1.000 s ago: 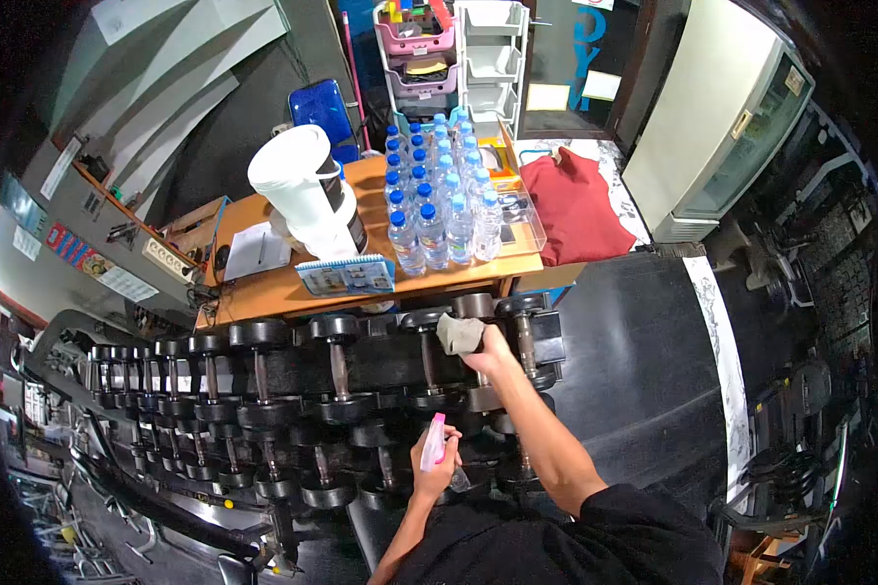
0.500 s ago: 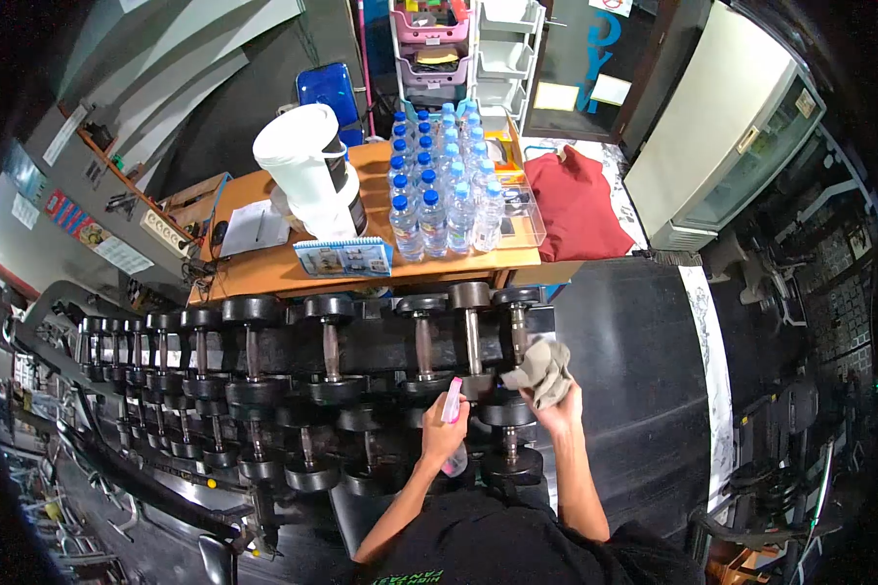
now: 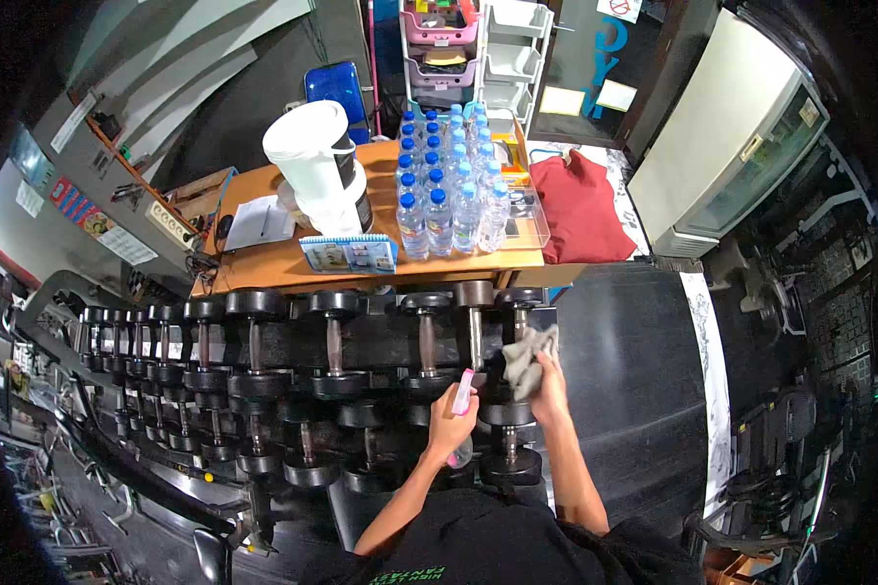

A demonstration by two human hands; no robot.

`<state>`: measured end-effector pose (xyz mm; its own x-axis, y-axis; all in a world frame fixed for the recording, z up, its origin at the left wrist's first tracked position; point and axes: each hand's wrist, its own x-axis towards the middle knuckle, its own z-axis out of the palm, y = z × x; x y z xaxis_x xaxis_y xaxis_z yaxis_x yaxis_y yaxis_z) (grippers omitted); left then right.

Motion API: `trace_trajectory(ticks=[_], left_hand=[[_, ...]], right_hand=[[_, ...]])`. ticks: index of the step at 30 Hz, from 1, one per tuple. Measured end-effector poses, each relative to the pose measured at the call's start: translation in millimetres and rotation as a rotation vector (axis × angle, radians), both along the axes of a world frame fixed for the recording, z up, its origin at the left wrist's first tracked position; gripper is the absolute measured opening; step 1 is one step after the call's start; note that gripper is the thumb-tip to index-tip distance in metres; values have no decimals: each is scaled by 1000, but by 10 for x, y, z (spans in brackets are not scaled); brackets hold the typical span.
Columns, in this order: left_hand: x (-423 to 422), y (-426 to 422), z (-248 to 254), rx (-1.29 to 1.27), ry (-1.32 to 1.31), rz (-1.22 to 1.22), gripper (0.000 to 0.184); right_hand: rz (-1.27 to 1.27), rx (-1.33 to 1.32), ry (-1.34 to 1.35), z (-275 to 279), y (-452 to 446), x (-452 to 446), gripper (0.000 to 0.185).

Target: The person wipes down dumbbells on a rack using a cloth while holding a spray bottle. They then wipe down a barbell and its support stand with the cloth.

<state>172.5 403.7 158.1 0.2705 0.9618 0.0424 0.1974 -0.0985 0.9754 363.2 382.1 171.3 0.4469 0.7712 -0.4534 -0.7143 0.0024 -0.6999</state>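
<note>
A spray bottle (image 3: 463, 392) with a pink-and-white head is gripped in my left hand (image 3: 451, 423), in front of the upper dumbbell row. Part of its clear body shows below my fingers. My right hand (image 3: 548, 392) holds a crumpled grey-beige cloth (image 3: 529, 362) over the rightmost upper dumbbell (image 3: 521, 302). The cloth covers most of that dumbbell's handle; whether it presses on the metal I cannot tell. Just left of it stands a dumbbell with a shiny handle (image 3: 475, 339), its near end partly behind the spray bottle.
Two rows of black dumbbells (image 3: 256, 385) run leftward on a rack. Behind it, a wooden desk (image 3: 254, 279) bears several water bottles (image 3: 439, 222), white tubs (image 3: 307, 136) and a desk calendar (image 3: 349, 255). A red cloth bag (image 3: 583, 210) and a fridge (image 3: 698, 127) stand right.
My right hand and the cloth have moved slightly up and left over the rightmost dumbbell. My left hand with the spray bottle has shifted a little up and right.
</note>
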Motion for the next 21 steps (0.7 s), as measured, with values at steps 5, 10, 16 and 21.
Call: trace_trajectory(ticks=[5, 10, 16, 21], left_hand=[[-110, -109, 126, -227, 28, -99, 10], [-320, -215, 52, -216, -6, -166, 12], [-526, -224, -69, -364, -36, -215, 12], [-561, -186, -38, -397, -47, -263, 10]], right_hand=[[27, 31, -1467, -273, 747, -211, 41], [638, -86, -1835, -499, 811, -439, 47], [1003, 113, -1719, -311, 538, -45, 38], [946, 23, -1350, -34, 795, 319, 30]])
